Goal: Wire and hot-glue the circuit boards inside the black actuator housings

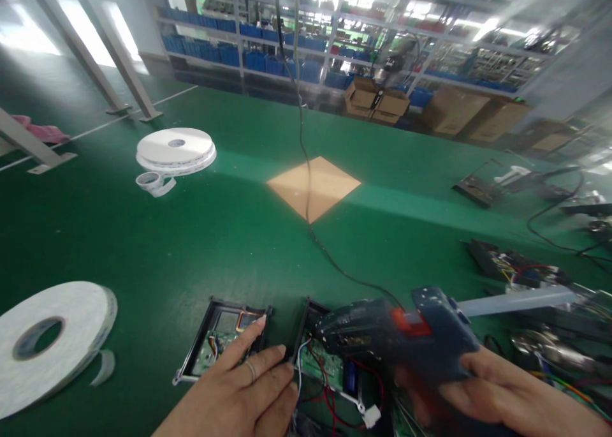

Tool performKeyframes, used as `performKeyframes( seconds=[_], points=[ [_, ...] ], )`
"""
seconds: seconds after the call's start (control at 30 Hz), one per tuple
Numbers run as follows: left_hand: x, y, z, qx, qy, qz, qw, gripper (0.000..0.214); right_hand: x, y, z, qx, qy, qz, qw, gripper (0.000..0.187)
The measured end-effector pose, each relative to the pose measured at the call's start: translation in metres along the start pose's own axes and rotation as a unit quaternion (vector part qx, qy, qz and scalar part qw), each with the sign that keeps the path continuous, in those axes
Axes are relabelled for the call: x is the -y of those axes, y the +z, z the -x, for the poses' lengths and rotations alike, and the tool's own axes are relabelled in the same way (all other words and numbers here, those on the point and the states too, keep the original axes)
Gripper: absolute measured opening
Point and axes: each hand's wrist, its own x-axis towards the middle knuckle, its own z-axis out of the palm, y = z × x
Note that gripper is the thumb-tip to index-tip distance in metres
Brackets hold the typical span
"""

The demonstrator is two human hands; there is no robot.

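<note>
My right hand (492,392) grips a dark blue glue gun (396,335) with an orange trigger and a pale glue stick (516,301) out the back. Its nozzle points left over an open black case (335,367) holding a green circuit board with red, black and white wires. My left hand (239,392), a ring on one finger, lies flat with fingers on a second open black case (224,338) and the gap between the two cases. It holds nothing.
A large white tape roll (48,344) lies at the left edge, another roll (176,150) and a small one (152,183) farther back. A brown square sheet (313,187) and a hanging black cable (306,162) sit mid-table. More electronics and wires (516,268) crowd the right. Shelves and cardboard boxes stand behind.
</note>
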Motion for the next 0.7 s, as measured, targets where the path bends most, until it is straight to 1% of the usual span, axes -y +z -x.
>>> performKeyframes(
  seconds=[0.03, 0.07, 0.13, 0.17, 0.2, 0.23, 0.3, 0.37, 0.5, 0.53, 0.6, 0.7],
  points=[
    [-0.002, 0.006, 0.003, -0.019, -0.012, -0.005, 1.000, 0.039, -0.001, 0.000, -0.001, 0.003, -0.007, 0.002, 1.000, 0.059],
    [-0.003, 0.010, 0.006, -0.011, -0.019, -0.004, 1.000, 0.036, -0.002, 0.000, -0.001, 0.004, -0.010, 0.002, 1.000, 0.058],
    [-0.004, 0.011, 0.006, 0.059, -0.022, 0.009, 0.998, 0.026, 0.000, 0.000, 0.000, -0.004, -0.003, 0.002, 1.000, 0.059],
    [-0.004, 0.008, 0.005, 0.090, -0.026, 0.014, 0.995, 0.027, 0.001, 0.001, 0.001, -0.012, 0.006, 0.001, 1.000, 0.060],
    [-0.003, 0.004, 0.002, 0.111, -0.032, 0.019, 0.993, 0.031, 0.003, 0.002, 0.003, -0.019, 0.014, 0.000, 1.000, 0.060],
    [-0.002, -0.001, -0.001, 0.118, -0.039, 0.022, 0.992, 0.034, 0.005, 0.003, 0.004, -0.023, 0.018, -0.001, 1.000, 0.060],
    [-0.001, -0.009, -0.005, 0.117, -0.048, 0.022, 0.992, 0.036, 0.007, 0.005, 0.006, -0.031, 0.018, -0.004, 0.999, 0.060],
    [-0.002, -0.014, -0.007, 0.114, -0.048, 0.021, 0.992, 0.034, 0.008, 0.006, 0.007, -0.036, 0.016, -0.006, 0.999, 0.060],
    [-0.005, -0.013, -0.005, 0.096, -0.038, 0.021, 0.994, 0.024, 0.004, 0.006, 0.005, -0.031, 0.010, -0.008, 0.999, 0.059],
    [-0.005, -0.013, -0.004, 0.084, -0.038, 0.023, 0.995, 0.025, 0.002, 0.004, 0.004, -0.028, 0.007, -0.008, 1.000, 0.059],
    [-0.006, -0.012, -0.004, 0.061, -0.039, 0.027, 0.997, 0.033, -0.003, 0.000, 0.003, -0.012, 0.002, 0.001, 1.000, 0.060],
    [-0.006, -0.013, -0.005, 0.048, -0.038, 0.034, 0.998, 0.042, -0.010, -0.006, 0.003, 0.007, 0.004, 0.030, 1.000, 0.062]
  ],
)
